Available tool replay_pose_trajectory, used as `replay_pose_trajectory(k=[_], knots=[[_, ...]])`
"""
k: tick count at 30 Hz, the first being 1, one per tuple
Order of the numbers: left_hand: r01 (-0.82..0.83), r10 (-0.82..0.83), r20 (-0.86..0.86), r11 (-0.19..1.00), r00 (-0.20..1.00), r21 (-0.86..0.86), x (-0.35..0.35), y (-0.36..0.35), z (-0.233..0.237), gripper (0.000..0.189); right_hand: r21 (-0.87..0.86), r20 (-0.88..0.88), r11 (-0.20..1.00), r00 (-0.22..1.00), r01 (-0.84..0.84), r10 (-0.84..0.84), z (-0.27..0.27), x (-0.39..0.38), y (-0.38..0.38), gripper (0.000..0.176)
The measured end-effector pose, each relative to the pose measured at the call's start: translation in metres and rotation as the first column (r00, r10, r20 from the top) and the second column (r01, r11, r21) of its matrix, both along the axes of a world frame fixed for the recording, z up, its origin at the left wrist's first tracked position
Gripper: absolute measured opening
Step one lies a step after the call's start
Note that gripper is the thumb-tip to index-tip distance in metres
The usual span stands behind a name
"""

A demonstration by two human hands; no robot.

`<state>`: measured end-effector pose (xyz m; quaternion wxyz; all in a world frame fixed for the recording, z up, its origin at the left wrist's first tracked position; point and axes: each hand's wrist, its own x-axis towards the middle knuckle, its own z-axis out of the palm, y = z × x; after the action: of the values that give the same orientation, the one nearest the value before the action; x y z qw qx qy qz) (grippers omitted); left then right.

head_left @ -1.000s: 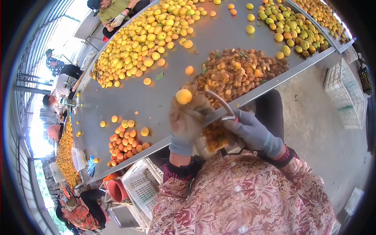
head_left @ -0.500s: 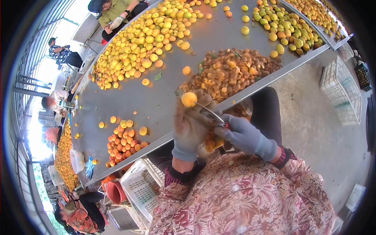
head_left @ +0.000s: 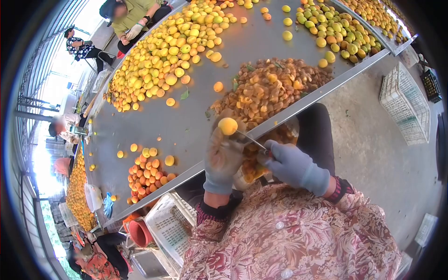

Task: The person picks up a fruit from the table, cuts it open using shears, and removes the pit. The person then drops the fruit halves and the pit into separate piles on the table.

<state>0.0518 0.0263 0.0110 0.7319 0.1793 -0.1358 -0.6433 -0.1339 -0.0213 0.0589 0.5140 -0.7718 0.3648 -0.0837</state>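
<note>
From the head camera: at the near edge of a long metal table (head_left: 186,126), my left hand (head_left: 223,158), in a grey glove, has its fingers curled tight around a yellow apricot (head_left: 227,126) and holds it up just above the table's rim. My right hand (head_left: 293,164), also gloved, is clenched on the handle of a small knife (head_left: 251,139). The knife's thin blade slants up to the left and meets the underside of the apricot.

Directly below and between both hands, a tub (head_left: 253,171) of orange cut fruit sits in my lap, against my floral sleeves.

On the table just past the apricot lies a brown-and-orange pile of pits (head_left: 273,86) and scraps. A large heap of yellow fruit (head_left: 163,60) spreads farther off to the left. A smaller cluster of orange fruit (head_left: 147,172) rests near the table's edge, well to the left of my hands.

A white plastic crate (head_left: 170,224) stands on the floor beneath that edge, with a second crate (head_left: 403,105) on the concrete to my right. At the far end of the table, a seated person (head_left: 133,16) in a green top and light gloves works beside the yellow heap.
</note>
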Motion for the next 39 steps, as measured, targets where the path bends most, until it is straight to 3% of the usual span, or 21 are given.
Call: replay_pose_trajectory(k=[2, 4, 7, 11, 14, 25, 26, 28, 32, 34, 38, 39], knots=[[-0.001, 0.007, 0.089, 0.998, 0.996, -0.068, 0.0, 0.0, 0.002, 0.039, -0.035, -0.086, 0.999, 0.996, -0.037, 0.034, 0.001, 0.0, -0.001, 0.028], [-0.066, 0.054, 0.19, 0.996, 0.98, 0.06, -0.003, 0.002, 0.011, 0.041, -0.089, -0.075, 0.995, 0.996, -0.049, 0.043, 0.001, -0.001, 0.001, 0.028], [-0.001, 0.005, 0.256, 1.0, 0.967, -0.017, -0.003, 0.001, 0.006, 0.044, -0.199, -0.114, 0.978, 0.992, -0.067, 0.045, 0.008, 0.002, 0.005, 0.027], [-0.038, 0.032, 0.25, 0.999, 0.968, 0.016, -0.003, 0.0, 0.002, 0.046, -0.391, -0.13, 0.916, 0.991, -0.086, 0.037, 0.015, 0.004, 0.009, 0.027], [0.014, 0.008, 0.272, 0.997, 0.962, -0.079, -0.002, -0.001, -0.004, 0.047, -0.433, -0.166, 0.896, 0.986, -0.095, 0.025, 0.017, 0.006, 0.009, 0.026], [-0.227, 0.158, 0.403, 0.965, 0.901, 0.13, -0.01, 0.0, 0.0, 0.049, -0.44, -0.117, 0.896, 0.993, -0.053, 0.001, 0.0, 0.008, 0.009, 0.025], [-0.227, 0.158, 0.402, 0.965, 0.902, 0.132, -0.012, 0.0, -0.002, 0.049, -0.449, -0.081, 0.893, 0.997, -0.028, -0.009, -0.005, 0.01, 0.009, 0.025], [0.082, -0.08, -0.037, 0.996, 0.996, 0.03, -0.014, -0.004, -0.008, 0.048, -0.404, -0.102, 0.914, 0.995, -0.027, -0.016, -0.005, 0.014, 0.009, 0.025], [0.128, -0.123, -0.065, 0.989, 0.99, 0.077, -0.011, -0.003, -0.018, 0.047, -0.337, -0.191, 0.94, 0.982, -0.064, -0.002, 0.0, 0.016, 0.007, 0.026], [-0.06, 0.065, -0.013, 0.972, 0.998, 0.225, -0.011, -0.005, -0.018, 0.04, -0.349, -0.203, 0.933, 0.979, -0.085, 0.013, 0.003, 0.014, 0.004, 0.027], [-0.104, 0.111, -0.01, 0.954, 0.994, 0.28, -0.016, -0.004, -0.015, 0.04, -0.364, -0.189, 0.927, 0.982, -0.088, 0.019, 0.002, 0.014, 0.006, 0.027], [-0.062, 0.065, -0.007, 0.972, 0.998, 0.225, -0.016, -0.004, -0.015, 0.04, -0.363, -0.19, 0.928, 0.982, -0.087, 0.018, 0.003, 0.014, 0.007, 0.027]])
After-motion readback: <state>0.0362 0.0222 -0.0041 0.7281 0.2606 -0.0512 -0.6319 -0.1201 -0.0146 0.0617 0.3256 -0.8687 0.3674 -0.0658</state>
